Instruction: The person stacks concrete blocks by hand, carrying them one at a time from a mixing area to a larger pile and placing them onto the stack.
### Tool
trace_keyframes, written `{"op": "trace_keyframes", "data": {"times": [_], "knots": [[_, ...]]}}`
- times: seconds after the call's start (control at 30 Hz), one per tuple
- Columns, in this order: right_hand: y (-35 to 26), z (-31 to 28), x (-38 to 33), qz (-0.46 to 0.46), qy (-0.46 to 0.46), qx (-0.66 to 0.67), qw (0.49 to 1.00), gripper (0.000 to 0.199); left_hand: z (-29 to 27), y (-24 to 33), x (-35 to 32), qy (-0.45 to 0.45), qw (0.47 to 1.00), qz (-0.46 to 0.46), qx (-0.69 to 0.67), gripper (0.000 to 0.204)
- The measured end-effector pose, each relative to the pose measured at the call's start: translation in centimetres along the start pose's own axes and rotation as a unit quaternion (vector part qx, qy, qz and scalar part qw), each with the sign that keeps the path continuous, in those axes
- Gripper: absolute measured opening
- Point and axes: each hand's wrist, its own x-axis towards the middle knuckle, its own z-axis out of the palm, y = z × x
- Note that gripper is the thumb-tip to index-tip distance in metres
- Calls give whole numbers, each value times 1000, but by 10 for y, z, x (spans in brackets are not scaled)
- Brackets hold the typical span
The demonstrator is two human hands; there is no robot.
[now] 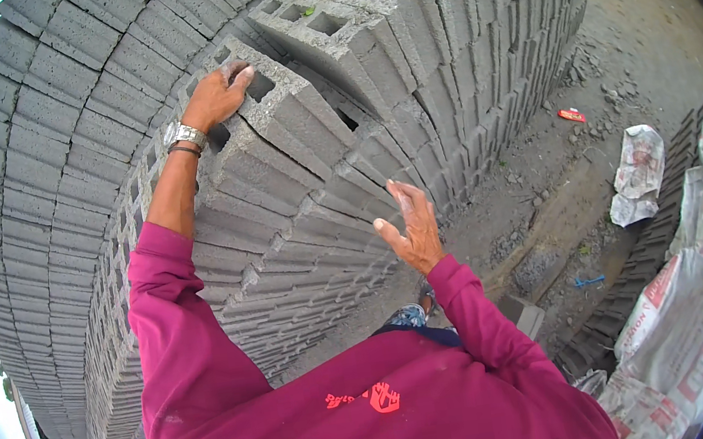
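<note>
My left hand point(217, 95) rests on top of a grey hollow concrete block point(296, 120), its fingers curled over the web beside a square hole. That block sits at the upper edge of a tall stack of blocks point(268, 190), with a gap between it and the taller row point(382, 47) to its right. My right hand point(413, 227) is held in the air in front of the stack's face, thumb and fingers apart, with nothing in it.
Another wall of stacked blocks point(70, 105) rises behind on the left. To the right, the dirt ground point(563, 209) has rubble, a crumpled white sack point(638, 168) and a small red wrapper point(571, 115). Printed sacks point(692, 308) cover a pile at the lower right.
</note>
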Motion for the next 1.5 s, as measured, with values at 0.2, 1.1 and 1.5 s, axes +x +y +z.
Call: {"op": "trace_keyframes", "data": {"times": [0.2,1.1,1.5], "knots": [[120,-60,-220,397,-74,-82,911,53,25,87,-69,213,965,146,46,38],[295,-153,-435,496,-178,-344,777,39,341,28,-685,-428,659,-555,-273,32],[513,-92,-416,596,-510,-292,547,50,294,36,-765,-295,401,-797,-344,33]]}}
